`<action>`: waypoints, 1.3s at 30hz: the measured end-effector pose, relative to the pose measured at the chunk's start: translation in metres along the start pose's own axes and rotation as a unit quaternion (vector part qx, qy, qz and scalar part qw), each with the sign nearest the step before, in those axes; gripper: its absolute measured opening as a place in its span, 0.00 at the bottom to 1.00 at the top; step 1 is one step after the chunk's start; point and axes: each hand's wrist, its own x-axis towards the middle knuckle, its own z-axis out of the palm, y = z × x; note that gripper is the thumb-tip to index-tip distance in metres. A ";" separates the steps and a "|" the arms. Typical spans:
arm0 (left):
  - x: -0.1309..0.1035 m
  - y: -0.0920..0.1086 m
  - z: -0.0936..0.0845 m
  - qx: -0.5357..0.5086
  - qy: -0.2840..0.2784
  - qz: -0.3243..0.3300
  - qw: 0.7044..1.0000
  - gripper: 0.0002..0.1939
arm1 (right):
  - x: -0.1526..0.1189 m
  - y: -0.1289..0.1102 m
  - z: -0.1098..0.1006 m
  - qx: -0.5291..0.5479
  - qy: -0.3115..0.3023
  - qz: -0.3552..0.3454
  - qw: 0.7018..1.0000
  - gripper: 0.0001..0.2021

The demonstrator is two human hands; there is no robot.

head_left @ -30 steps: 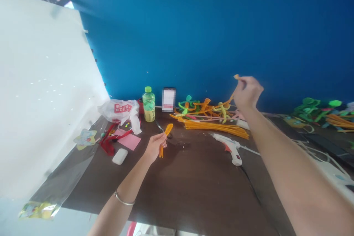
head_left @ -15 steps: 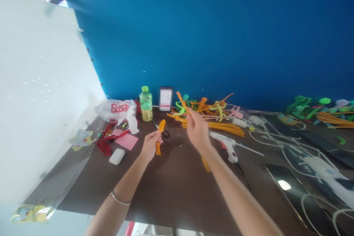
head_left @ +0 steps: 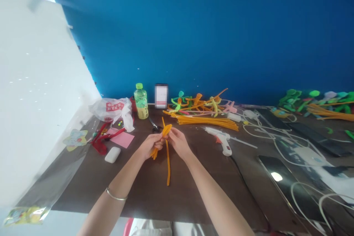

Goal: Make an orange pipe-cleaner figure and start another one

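Note:
Over the middle of the dark table, my left hand (head_left: 151,145) is closed round a bundle of bent orange pipe cleaners (head_left: 166,129), whose loop shows above the fingers and whose ends poke out below. My right hand (head_left: 178,141) meets it from the right, fingers pinched on a long orange pipe cleaner (head_left: 168,167) that crosses the bundle and hangs down. Fingers hide where the two pieces touch. Just behind the hands lie dark-handled scissors (head_left: 155,127), partly covered. A pile of straight orange pipe cleaners (head_left: 207,122) rests behind and to the right.
A white glue gun (head_left: 223,141) with its cord lies right of my hands. Further right are a tablet (head_left: 290,186) and tangled white cables. A bottle (head_left: 141,102), a phone (head_left: 161,96) and a plastic bag (head_left: 110,109) stand behind; a white case (head_left: 112,155) sits left.
My right hand has come down and left with the long pipe cleaner from above the table's right-middle to meet my left hand. The left hand keeps its bundle; the view has shifted slightly.

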 end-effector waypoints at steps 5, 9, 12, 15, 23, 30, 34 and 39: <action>-0.004 0.000 0.003 0.004 -0.020 -0.021 1.000 0.12 | -0.001 0.003 0.000 0.039 -0.006 0.002 0.999 0.13; -0.003 -0.004 0.004 0.017 0.007 0.024 1.000 0.12 | 0.000 0.008 -0.003 0.012 0.047 -0.004 0.999 0.14; -0.002 -0.006 0.004 0.033 0.034 0.054 0.997 0.14 | 0.000 0.008 -0.002 0.001 0.067 -0.003 0.998 0.13; -0.002 -0.006 0.003 0.053 0.055 0.072 0.994 0.15 | -0.001 0.005 0.001 -0.027 0.089 -0.005 0.996 0.13; -0.004 -0.007 0.006 0.103 0.108 0.056 0.987 0.16 | -0.002 0.003 0.002 -0.094 0.106 -0.034 0.989 0.11; -0.003 -0.008 0.005 0.087 0.100 0.056 0.990 0.16 | 0.000 0.006 -0.001 -0.092 0.097 -0.044 0.990 0.10; -0.004 -0.006 0.006 0.072 0.075 0.080 0.991 0.14 | -0.002 0.004 0.003 -0.019 0.100 -0.058 0.993 0.11; -0.002 -0.007 0.003 0.069 0.092 0.108 0.987 0.15 | -0.004 0.001 0.005 -0.014 0.105 -0.059 0.993 0.10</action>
